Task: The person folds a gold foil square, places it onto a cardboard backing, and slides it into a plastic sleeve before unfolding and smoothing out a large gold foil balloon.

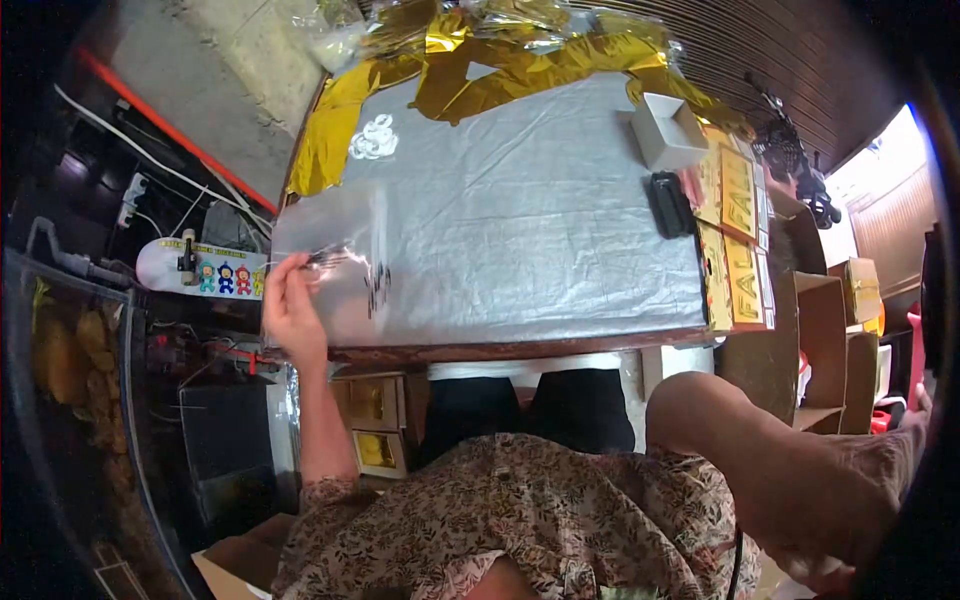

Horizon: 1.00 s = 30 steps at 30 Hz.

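On the bench (540,240) I count one clear plastic film (345,305), lying at the near left corner, one open white box (668,135) near the far right corner, one black tray-like thing (670,205) by the right edge, and two yellow cards with "FALL" lettering (741,200), side by side along this edge. One cluster of white rings (373,138), too merged for counting, is near the far left corner. The bench has a wrinkled silver cover, and crumpled gold foil (500,85) borders its far edge. In the room, one printed skateboard (215,272) is beyond the left edge, and brown cartons (822,335) stand beyond the right. The left hand (289,305) is nearly closed, its fingertips pinching the film's left side. The right hand (918,408) is at the dim margin; I cannot tell its grip.
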Available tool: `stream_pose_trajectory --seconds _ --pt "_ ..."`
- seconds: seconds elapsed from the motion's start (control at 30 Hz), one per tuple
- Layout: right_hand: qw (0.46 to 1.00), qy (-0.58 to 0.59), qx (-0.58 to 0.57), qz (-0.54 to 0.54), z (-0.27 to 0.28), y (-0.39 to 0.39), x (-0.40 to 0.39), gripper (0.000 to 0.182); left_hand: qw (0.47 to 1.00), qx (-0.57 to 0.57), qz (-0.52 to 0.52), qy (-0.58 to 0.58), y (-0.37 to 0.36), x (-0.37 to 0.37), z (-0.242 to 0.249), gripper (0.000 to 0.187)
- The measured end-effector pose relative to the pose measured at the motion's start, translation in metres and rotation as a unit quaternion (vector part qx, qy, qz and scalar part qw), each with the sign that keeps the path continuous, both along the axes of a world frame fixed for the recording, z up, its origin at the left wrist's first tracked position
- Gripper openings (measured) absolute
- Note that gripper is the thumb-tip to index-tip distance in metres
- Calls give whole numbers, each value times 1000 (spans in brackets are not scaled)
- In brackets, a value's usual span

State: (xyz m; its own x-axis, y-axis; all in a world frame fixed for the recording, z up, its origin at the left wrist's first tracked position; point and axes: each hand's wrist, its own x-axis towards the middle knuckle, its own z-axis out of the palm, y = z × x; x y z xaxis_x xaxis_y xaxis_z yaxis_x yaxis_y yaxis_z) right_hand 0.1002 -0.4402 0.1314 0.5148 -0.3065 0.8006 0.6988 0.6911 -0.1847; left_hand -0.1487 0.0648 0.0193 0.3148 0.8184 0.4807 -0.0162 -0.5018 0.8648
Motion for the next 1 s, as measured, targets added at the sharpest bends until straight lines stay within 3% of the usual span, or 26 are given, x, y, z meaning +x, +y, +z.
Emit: stream_pose_trajectory --seconds 0.07,0.13,0.27,0.37,0.4,0.43,0.5,0.57,0.6,0.67,0.73,0.77,0.8,0.87,0.93,1.0 --pt "999 32 5 -14 5 -2 16 14 999 16 -33 1 0 25 13 23" --pt "997 64 9 -28 9 8 30 14 989 -46 -135 44 -1 55 26 23" --pt "989 133 5 -70 15 -1 18 15 950 113 -240 162 23 137 39 19" --pt "976 188 2 -109 24 23 21 16 930 219 -238 176 63 208 19 18" --pt "972 200 5 -121 25 -1 33 16 917 252 -239 195 77 233 19 18" --pt "966 219 5 -137 31 42 26 16 916 250 -245 195 93 258 10 18" --pt "954 252 5 -161 34 25 44 17 898 282 -281 186 121 299 -7 21" --pt "943 280 5 -182 47 103 55 18 904 218 -285 234 131 325 -8 23" --pt "936 295 5 -191 50 112 75 18 901 155 -287 285 134 334 -9 25" --pt "929 311 2 -199 42 118 90 19 903 98 -318 270 144 348 -19 27" --pt "939 220 -255 -75 43 254 133 19 901 38 -349 255 155 358 -30 29" --pt "911 168 -376 -9 39 313 138 21 898 46 -349 264 160 364 -36 29" --pt "863 112 -490 57 30 314 146 23 895 51 -349 272 163 368 -43 29" --pt "785 88 -613 -10 -17 351 181 27 895 75 -334 287 159 366 -36 25" --pt "747 71 -660 -25 -73 386 215 29 894 100 -313 303 159 367 -25 21" --pt "747 45 -663 -31 -119 419 239 29 881 112 -318 331 162 372 -21 21"
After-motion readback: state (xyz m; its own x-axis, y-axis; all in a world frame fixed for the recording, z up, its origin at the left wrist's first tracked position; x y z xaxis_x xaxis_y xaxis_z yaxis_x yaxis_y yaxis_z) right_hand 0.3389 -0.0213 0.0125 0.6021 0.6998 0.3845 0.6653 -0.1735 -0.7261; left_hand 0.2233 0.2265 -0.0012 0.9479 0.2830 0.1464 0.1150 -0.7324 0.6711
